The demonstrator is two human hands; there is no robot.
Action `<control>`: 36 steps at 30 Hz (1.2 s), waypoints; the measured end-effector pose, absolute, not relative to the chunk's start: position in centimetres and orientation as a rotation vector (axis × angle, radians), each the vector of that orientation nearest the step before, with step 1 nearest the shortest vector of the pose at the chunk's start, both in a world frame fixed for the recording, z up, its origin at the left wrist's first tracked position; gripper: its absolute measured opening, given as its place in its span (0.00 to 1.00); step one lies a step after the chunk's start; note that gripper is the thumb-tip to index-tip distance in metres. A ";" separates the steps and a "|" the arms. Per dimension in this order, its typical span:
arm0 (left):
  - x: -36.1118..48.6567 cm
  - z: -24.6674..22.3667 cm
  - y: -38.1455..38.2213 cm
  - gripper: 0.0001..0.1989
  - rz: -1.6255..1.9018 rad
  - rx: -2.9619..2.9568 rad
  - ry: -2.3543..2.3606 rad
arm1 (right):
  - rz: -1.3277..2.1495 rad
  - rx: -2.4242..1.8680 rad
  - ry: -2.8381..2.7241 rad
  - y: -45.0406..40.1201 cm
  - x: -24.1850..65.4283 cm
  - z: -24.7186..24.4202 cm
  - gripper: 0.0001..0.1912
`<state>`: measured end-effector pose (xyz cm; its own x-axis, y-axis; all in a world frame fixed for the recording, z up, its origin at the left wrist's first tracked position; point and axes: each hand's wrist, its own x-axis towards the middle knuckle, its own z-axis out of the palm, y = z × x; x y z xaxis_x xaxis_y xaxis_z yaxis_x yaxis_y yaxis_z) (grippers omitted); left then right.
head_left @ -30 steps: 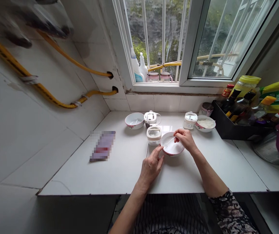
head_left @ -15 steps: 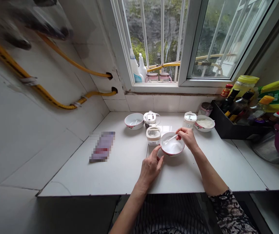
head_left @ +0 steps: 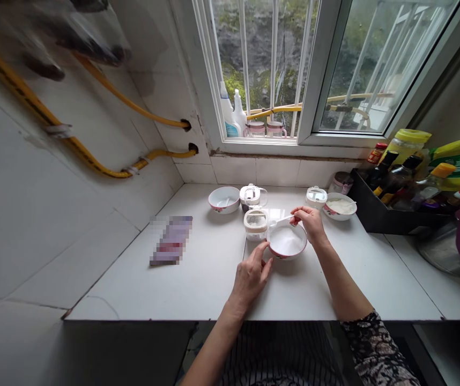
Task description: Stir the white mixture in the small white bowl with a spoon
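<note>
A white bowl with a red patterned outside [head_left: 287,244] holds white powder or grains. My left hand [head_left: 252,271] steadies its near left edge, fingers curved against the rim and side. My right hand [head_left: 309,222] pinches the handle of a small white spoon [head_left: 281,220], held level over the bowl's far rim; what lies in its scoop is too small to tell. Touching or just left of the bowl stands a square clear jar with a pale lid [head_left: 256,225]. Behind that jar is another lidded jar [head_left: 250,197].
A second bowl [head_left: 224,200] with a white spoon stands back left. At back right are a lidded jar [head_left: 316,197] and a bowl of white contents [head_left: 340,207]. A black bottle box [head_left: 391,209] and metal pot [head_left: 443,244] stand right. A blurred purple packet [head_left: 171,240] lies left.
The spoon has come up out of the white contents to the bowl's far rim, its handle now flatter. My left hand stays at the bowl. The view has shifted slightly.
</note>
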<state>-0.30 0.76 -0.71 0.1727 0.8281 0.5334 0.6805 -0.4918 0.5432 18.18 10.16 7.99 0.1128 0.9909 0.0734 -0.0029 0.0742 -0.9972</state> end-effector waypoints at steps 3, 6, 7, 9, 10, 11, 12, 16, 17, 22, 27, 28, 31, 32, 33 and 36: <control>-0.3 -0.7 0.8 0.21 1.231 2.272 1.475 | 0.947 -1.178 -1.225 10.0 16.8 8.4 0.07; -0.3 -0.8 0.8 0.21 1.239 2.279 1.466 | 0.646 -1.143 -1.450 9.3 15.5 8.3 0.08; -0.3 -0.8 0.8 0.20 1.243 2.280 1.463 | 0.509 -1.124 -1.572 9.0 15.2 8.1 0.08; -0.3 -0.7 0.8 0.20 1.249 2.282 1.452 | 0.245 -1.050 -1.829 8.5 14.8 7.8 0.09; -0.3 -0.7 0.8 0.21 1.251 2.282 1.448 | 0.138 -1.002 -1.938 8.4 14.7 7.6 0.10; -0.3 -0.7 0.8 0.21 1.251 2.281 1.444 | 0.061 -0.957 -2.016 8.2 14.7 7.6 0.11; -0.3 -0.7 0.7 0.20 1.249 2.278 1.444 | 0.015 -0.926 -2.057 8.1 14.8 7.6 0.12; -0.3 -0.5 0.7 0.21 1.238 2.278 1.451 | -0.004 -0.987 -1.894 7.9 16.2 8.2 0.10; -0.3 -0.5 0.7 0.21 1.238 2.280 1.451 | 0.017 -1.032 -1.822 7.9 16.7 8.3 0.09; -0.4 -0.6 0.7 0.21 1.230 2.276 1.465 | 0.253 -1.301 -1.655 7.8 18.5 8.2 0.08; -0.4 -0.7 0.7 0.21 1.241 2.278 1.489 | 0.480 -1.322 -1.632 7.4 17.4 7.9 0.09; -0.5 -0.7 0.7 0.21 1.240 2.279 1.489 | 0.502 -1.326 -1.642 7.3 17.1 7.8 0.09; -0.5 -0.7 0.7 0.20 1.233 2.270 1.501 | 0.485 -1.332 -1.742 7.2 16.4 7.3 0.09; -0.5 -0.7 0.7 0.20 1.230 2.264 1.503 | 0.443 -1.332 -1.783 7.2 16.3 7.2 0.09; -0.5 -0.7 0.6 0.20 1.227 2.256 1.503 | 0.389 -1.333 -1.815 7.3 16.4 7.1 0.09; -0.6 -0.7 0.6 0.19 1.212 2.235 1.496 | 0.240 -1.344 -1.845 7.5 17.4 7.3 0.10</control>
